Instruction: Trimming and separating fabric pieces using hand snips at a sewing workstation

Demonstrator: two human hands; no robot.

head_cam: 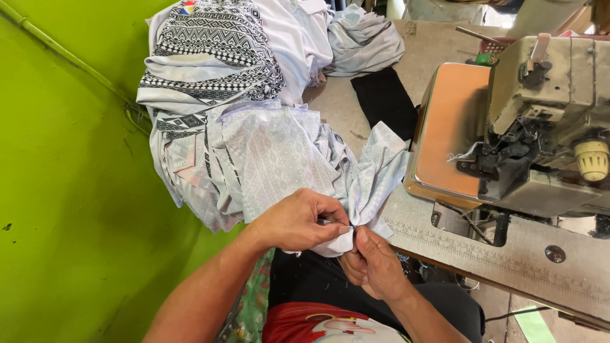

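Both my hands meet at the near edge of the sewing table, pinching one bunched piece of pale white-grey patterned fabric (pixel 279 159). My left hand (pixel 295 221) grips the cloth from the left with thumb and fingers closed on its edge. Just below and to the right, my right hand (pixel 375 262) pinches the same edge. The fabric trails up and left into a heap on the table.
A pile of black-and-white patterned garments (pixel 213 51) lies at the back left. An overlock sewing machine (pixel 527 127) with a copper-coloured plate (pixel 448 127) stands at the right on the worn table (pixel 508 260). A black cloth (pixel 384 98) lies beside it. A green wall (pixel 70 190) is on the left.
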